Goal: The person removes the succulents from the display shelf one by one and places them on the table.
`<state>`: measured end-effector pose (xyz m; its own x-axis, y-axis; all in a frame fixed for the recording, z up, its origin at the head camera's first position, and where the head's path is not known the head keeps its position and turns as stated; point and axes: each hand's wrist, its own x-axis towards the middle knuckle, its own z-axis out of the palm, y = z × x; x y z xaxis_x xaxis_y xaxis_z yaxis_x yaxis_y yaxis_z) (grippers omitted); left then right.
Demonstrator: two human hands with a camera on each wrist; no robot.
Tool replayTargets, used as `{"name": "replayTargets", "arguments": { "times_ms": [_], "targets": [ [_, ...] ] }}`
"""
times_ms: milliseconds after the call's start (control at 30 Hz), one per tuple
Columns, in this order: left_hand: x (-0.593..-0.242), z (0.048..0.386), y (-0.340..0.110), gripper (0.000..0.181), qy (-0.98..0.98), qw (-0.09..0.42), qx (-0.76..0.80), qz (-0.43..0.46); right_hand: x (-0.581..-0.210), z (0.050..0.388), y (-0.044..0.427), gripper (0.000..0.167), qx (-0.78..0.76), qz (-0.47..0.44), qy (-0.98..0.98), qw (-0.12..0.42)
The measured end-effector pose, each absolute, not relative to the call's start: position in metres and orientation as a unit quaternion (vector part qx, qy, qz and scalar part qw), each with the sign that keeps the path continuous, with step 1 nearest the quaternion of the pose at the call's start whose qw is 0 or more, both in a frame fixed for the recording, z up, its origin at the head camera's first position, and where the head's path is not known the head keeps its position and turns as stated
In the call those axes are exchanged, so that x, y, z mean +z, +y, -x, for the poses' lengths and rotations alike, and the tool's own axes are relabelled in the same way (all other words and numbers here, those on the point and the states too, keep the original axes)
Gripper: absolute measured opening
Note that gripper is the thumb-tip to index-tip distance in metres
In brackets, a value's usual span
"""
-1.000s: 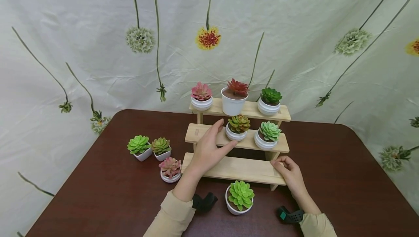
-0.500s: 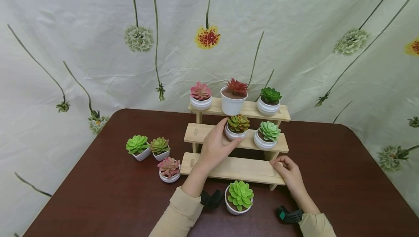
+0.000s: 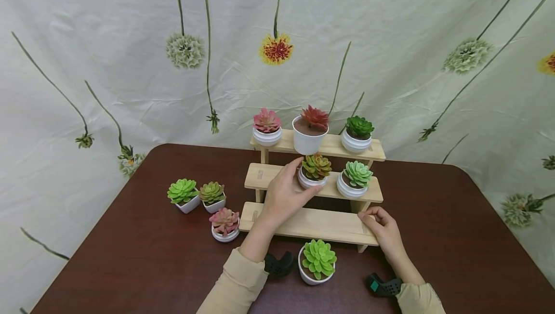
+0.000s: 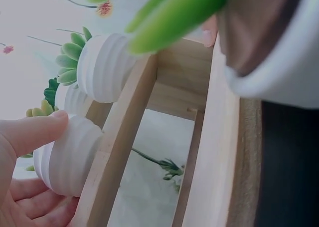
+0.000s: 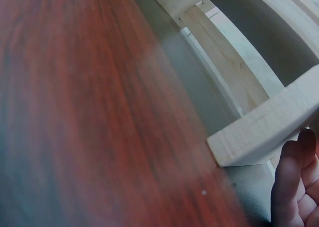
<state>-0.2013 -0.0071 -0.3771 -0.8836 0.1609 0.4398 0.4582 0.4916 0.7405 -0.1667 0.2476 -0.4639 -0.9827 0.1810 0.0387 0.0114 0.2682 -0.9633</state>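
Note:
A three-tier wooden plant stand (image 3: pixel 323 222) stands on the table. On its middle tier is a succulent with brownish-green leaves in a white ribbed pot (image 3: pixel 311 182). My left hand (image 3: pixel 284 198) holds this pot from the left, thumb in front and fingers behind; the left wrist view shows the thumb on the pot (image 4: pixel 70 157). To its right sits a pale green succulent (image 3: pixel 354 179), untouched. My right hand (image 3: pixel 387 231) grips the right end of the lowest board. In the right wrist view its curled fingers (image 5: pixel 289 182) are beside the stand's leg.
The top tier bears a pink succulent (image 3: pixel 267 128), a red one (image 3: pixel 310 131) and a dark green one (image 3: pixel 357 134). A bright green potted succulent (image 3: pixel 318 261) stands before the stand. Left of it are three small potted succulents (image 3: pixel 186 196). A printed cloth (image 3: pixel 390 63) hangs behind.
My left hand has moved right and its thumb and fingers have come onto the brownish-green succulent's pot. My right hand keeps its grip on the lowest board.

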Motion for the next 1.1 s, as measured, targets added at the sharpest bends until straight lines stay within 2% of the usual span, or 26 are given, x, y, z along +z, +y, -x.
{"name": "replayTargets", "arguments": {
  "times_ms": [633, 1100],
  "targets": [
    [-0.375, 0.197, -0.013, 0.071, -0.854, 0.167, -0.453, 0.194, -0.467, 0.169, 0.249, 0.017, 0.601, 0.056, -0.794, 0.069],
    [-0.373, 0.190, -0.023, 0.065, -0.851, 0.214, -0.442, 0.186, -0.464, 0.168, 0.248, 0.017, 0.599, 0.058, -0.795, 0.067]
  ]
}}
